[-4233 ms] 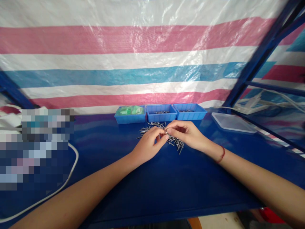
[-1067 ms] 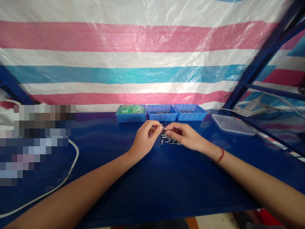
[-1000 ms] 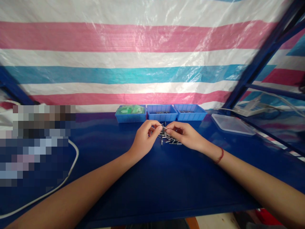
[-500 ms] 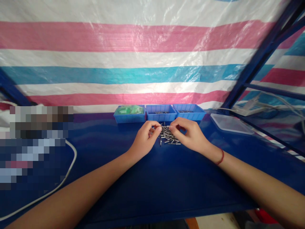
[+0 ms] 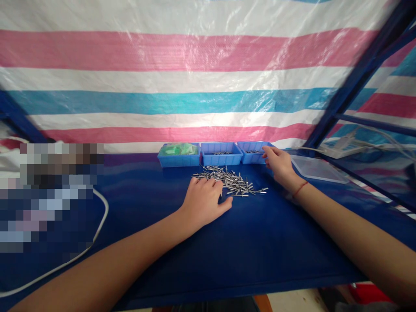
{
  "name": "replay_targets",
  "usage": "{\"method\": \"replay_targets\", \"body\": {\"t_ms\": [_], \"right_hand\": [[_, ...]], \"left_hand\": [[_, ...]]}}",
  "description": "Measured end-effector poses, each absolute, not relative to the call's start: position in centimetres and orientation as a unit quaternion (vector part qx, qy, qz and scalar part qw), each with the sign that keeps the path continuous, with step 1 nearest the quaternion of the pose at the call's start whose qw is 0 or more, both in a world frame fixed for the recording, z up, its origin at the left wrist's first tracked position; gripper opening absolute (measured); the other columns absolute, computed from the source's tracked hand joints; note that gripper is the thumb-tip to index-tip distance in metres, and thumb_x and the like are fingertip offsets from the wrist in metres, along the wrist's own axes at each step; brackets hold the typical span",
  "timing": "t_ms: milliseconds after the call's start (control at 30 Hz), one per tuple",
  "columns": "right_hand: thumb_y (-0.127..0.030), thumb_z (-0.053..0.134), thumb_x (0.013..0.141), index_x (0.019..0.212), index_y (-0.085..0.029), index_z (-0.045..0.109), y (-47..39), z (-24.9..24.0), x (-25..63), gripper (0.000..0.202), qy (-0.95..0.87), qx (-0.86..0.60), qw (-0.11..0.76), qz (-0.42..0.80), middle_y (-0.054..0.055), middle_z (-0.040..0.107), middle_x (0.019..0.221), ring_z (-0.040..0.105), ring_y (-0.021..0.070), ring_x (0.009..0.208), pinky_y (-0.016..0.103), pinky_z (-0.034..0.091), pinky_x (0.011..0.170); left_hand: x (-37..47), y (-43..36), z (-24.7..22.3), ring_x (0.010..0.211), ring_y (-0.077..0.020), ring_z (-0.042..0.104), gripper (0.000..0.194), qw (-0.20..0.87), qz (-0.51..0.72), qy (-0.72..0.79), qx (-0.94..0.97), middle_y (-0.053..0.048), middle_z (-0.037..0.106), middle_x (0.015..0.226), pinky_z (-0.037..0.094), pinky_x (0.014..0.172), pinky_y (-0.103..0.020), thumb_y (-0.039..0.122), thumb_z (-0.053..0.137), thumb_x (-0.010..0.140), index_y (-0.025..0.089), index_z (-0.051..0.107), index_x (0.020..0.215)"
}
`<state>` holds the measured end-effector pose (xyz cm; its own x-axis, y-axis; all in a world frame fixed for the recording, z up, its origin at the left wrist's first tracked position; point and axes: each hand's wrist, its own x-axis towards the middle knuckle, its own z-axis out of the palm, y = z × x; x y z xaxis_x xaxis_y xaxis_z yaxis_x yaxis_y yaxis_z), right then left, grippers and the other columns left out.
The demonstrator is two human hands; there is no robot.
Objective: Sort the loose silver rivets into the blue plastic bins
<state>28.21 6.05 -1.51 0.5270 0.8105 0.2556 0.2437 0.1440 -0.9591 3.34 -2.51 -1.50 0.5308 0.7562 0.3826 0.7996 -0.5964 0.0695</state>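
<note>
A loose pile of silver blind rivets (image 5: 238,182) lies on the blue table. My left hand (image 5: 203,201) rests at the pile's near left side, palm down; its fingers bend over the rivets and the thumb is spread apart. At the front right corner of the right blue bin (image 5: 255,159), my right hand (image 5: 280,164) has its fingers curled together in a pinch. Whatever may be between those fingertips is hidden. More rivets lie in this bin and in the middle blue bin (image 5: 221,159).
The left blue bin (image 5: 178,161) contains green and clear plastic packaging. A translucent lid (image 5: 320,169) lies at the right, near a blue metal frame (image 5: 344,95). A white cable (image 5: 103,216) curves across the left side. Striped sheeting (image 5: 182,52) hangs behind.
My hands have separated. The right one went from above the pile to the right bin; the left one lowered onto the rivets and spread from its pinch.
</note>
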Motion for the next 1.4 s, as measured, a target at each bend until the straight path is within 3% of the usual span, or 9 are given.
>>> {"method": "replay_targets", "body": {"t_ms": [267,433,567,767,933,1400], "right_hand": [[-0.033,0.056,0.069,0.082,-0.018,0.061,4.2,-1.1,25.7,0.021,-0.51,-0.572,0.589,0.257,-0.001,0.054,0.064,0.04,0.0088,0.046,0.024,0.032,0.042],[-0.029,0.054,0.074,0.079,-0.016,0.064,2.4,-0.6,23.9,0.017,-0.678,-0.515,0.484,0.203,0.002,0.06,0.069,0.05,0.0133,0.059,0.027,0.04,0.055],[-0.028,0.059,0.073,0.088,-0.014,0.065,0.8,-0.4,22.4,0.021,-0.741,-0.476,0.412,0.235,0.001,0.061,0.071,0.047,0.0102,0.053,0.027,0.041,0.054],[-0.04,0.065,0.074,0.083,-0.016,0.064,-0.3,-0.5,21.2,0.026,-0.718,-0.421,0.446,0.33,0.003,0.065,0.077,0.055,0.0124,0.062,0.027,0.045,0.059],[-0.041,0.067,0.074,0.079,-0.016,0.065,-0.3,-0.4,21.0,0.026,-0.709,-0.408,0.459,0.347,0.004,0.067,0.077,0.058,0.0138,0.067,0.029,0.047,0.064],[-0.03,0.059,0.083,0.085,-0.016,0.066,-1.5,0.4,21.1,0.015,-0.784,-0.376,0.457,0.187,0.001,0.059,0.069,0.046,0.0089,0.053,0.024,0.038,0.049]], "left_hand": [[3.1,-1.7,-1.8,0.078,-0.0246,0.063,0.023,0.067,-0.156,-0.444,-0.88,-0.008,0.066,0.083,0.037,0.067,-0.035,0.027,0.042,0.089,0.016,0.059,0.078],[2.7,-1.2,-1.6,0.08,-0.0232,0.061,0.025,0.064,-0.197,-0.48,-0.853,-0.008,0.064,0.087,0.039,0.066,-0.033,0.026,0.035,0.093,0.016,0.057,0.085],[2.7,-0.8,-1.5,0.081,-0.0186,0.059,0.023,-0.019,-0.288,-0.479,-0.829,-0.005,0.061,0.089,0.042,0.07,-0.03,0.024,0.033,0.095,0.017,0.053,0.085],[3.0,-0.7,-2.1,0.079,-0.0162,0.056,0.017,-0.095,-0.386,-0.436,-0.808,-0.003,0.056,0.083,0.044,0.075,-0.029,0.024,0.036,0.094,0.019,0.049,0.084],[3.0,-0.8,-2.4,0.081,-0.0163,0.056,0.016,-0.102,-0.397,-0.422,-0.809,-0.003,0.056,0.084,0.044,0.076,-0.03,0.025,0.037,0.094,0.019,0.05,0.087],[3.0,-0.9,-2.2,0.072,-0.0114,0.053,0.01,-0.166,-0.439,-0.355,-0.808,-0.001,0.057,0.086,0.043,0.07,-0.024,0.025,0.048,0.09,0.018,0.055,0.088]]}}
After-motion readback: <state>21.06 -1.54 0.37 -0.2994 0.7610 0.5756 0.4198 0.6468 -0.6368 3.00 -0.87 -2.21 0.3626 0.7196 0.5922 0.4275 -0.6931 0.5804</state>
